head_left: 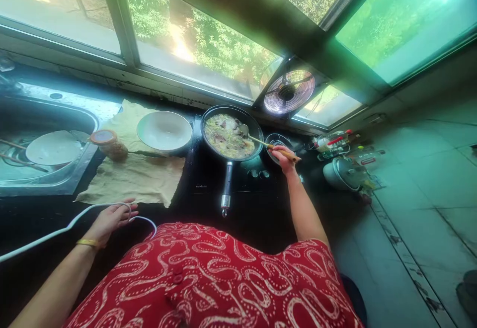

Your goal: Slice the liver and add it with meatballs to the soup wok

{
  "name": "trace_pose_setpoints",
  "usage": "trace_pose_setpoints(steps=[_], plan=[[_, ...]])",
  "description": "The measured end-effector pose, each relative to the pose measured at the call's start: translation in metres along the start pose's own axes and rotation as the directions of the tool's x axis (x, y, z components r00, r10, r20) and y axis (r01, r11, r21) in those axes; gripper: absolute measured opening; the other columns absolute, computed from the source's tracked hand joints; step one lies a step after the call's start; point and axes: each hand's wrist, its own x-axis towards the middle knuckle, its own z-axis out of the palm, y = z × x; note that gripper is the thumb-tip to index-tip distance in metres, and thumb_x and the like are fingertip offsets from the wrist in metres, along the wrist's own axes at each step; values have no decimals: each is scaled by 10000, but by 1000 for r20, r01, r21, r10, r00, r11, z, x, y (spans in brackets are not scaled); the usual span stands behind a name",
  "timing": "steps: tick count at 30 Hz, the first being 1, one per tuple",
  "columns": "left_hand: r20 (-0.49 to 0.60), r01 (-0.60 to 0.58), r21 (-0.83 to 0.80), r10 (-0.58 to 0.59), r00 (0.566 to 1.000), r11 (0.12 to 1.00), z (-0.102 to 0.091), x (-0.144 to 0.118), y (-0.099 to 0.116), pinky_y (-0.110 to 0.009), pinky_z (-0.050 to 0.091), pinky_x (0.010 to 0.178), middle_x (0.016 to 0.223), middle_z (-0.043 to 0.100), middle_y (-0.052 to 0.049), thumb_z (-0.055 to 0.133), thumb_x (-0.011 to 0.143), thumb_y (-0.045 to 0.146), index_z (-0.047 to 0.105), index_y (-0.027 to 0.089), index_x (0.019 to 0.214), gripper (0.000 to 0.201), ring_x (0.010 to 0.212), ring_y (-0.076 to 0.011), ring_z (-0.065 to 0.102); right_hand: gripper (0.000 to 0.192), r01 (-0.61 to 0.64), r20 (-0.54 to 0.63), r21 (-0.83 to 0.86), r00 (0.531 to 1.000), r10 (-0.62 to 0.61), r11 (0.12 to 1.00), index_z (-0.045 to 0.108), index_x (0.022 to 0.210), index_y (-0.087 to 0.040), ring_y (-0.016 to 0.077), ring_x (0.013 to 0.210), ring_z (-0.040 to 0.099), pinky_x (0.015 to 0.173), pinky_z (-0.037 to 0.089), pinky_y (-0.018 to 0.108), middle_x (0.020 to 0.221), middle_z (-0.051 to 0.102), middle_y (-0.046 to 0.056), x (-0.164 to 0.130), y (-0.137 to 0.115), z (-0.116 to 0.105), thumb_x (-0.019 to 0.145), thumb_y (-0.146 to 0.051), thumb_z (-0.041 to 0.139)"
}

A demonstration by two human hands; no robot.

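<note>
A long dark bench ran under the windows and carried nearly everything. At its far left sat a steel sink with a pale plate lying in the basin. Beside the sink, a tan cloth was spread over the bench, and on its far part stood a wide white bowl, empty as far as could be seen. A small jar with an orange lid stood between the sink and the bowl, at the cloth's left edge.

Right of the bowl, a black cooktop held a dark frying pan filled with pale food and darker pieces; its long handle pointed back toward the person. A round fan was set in the window just behind the pan. Farther right, a silver cooker with a lid stood on the bench near a cluster of bottles.

The right hand was stretched forward just right of the pan, its fingers clenched around the wooden handle of a spoon, whose metal bowl rested in the food. The left hand lay on the near edge of the bench, well apart from the pan, fingers loosely curled about a white cable that trailed off to the left. A yellow bangle circled that wrist.
</note>
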Motion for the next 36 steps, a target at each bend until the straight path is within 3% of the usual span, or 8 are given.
trace_pose_setpoints(steps=[3, 6, 12, 19, 22, 27, 31, 36], plan=[[10, 7, 9, -7, 1000, 1000, 1, -2, 3, -208, 583, 629, 974, 676, -67, 628, 763, 258, 611, 153, 1133, 385, 763, -145, 696, 227, -115, -23, 169, 992, 121, 979, 682, 754, -225, 236, 813, 747, 814, 613, 399, 791, 743, 12, -16, -6, 4, 607, -355, 795], [21, 6, 24, -6, 1000, 1000, 2, -3, 5, -205, 581, 640, 984, 672, -71, 624, 778, 267, 602, 146, 1158, 399, 772, -142, 694, 246, -111, -11, 218, 993, 117, 969, 685, 742, -216, 232, 791, 751, 802, 617, 382, 787, 749, 15, -33, -15, 12, 595, -359, 821], [68, -13, 43, 10, 998, 999, 0, -1, 4, -215, 585, 678, 1040, 679, -93, 684, 736, 291, 595, 146, 1172, 468, 808, -153, 698, 239, 105, 82, 99, 990, -114, 990, 707, 785, -225, 256, 885, 751, 890, 608, 441, 1045, 763, 61, -62, -58, 19, 698, -422, 812], [29, -100, 147, 96, 995, 984, -7, 14, 9, -238, 550, 673, 1131, 685, -162, 594, 785, 334, 609, 148, 1178, 435, 961, -255, 712, 118, 329, 290, -63, 910, -298, 942, 753, 844, -254, 278, 1063, 711, 909, 613, 435, 1195, 723, 68, -100, -104, 22, 820, -368, 734], [-6, -147, 178, 150, 989, 973, -17, 19, 19, -229, 542, 679, 1196, 663, -175, 542, 838, 363, 597, 141, 1225, 449, 1010, -263, 700, 94, 410, 383, -164, 865, -326, 897, 766, 869, -258, 268, 1053, 715, 905, 608, 410, 1195, 723, 79, -106, -98, 28, 837, -324, 708], [-24, -179, 166, 185, 982, 970, -33, 17, 43, -180, 547, 639, 1236, 637, -176, 596, 831, 345, 578, 106, 1264, 495, 803, -143, 699, 121, 502, 429, -276, 827, -362, 820, 760, 863, -241, 258, 1021, 726, 900, 597, 396, 1167, 729, 97, -94, -72, 48, 850, -304, 657], [0, -187, 145, 190, 982, 971, -41, 14, 56, -161, 546, 621, 1267, 606, -186, 622, 824, 344, 546, 70, 1315, 568, 749, -96, 661, 131, 495, 369, -342, 852, -370, 799, 739, 853, -248, 253, 1014, 720, 912, 585, 401, 1093, 743, 83, -77, -61, 66, 840, -331, 638], [-7, -190, 193, 195, 981, 963, -50, 23, 55, -188, 539, 626, 1242, 628, -154, 586, 838, 374, 581, 115, 1262, 496, 864, -178, 690, 152, 417, 182, -376, 909, -375, 828, 697, 810, -244, 256, 950, 719, 922, 573, 431, 911, 754, 66, -48, -51, 82, 830, -365, 607]])
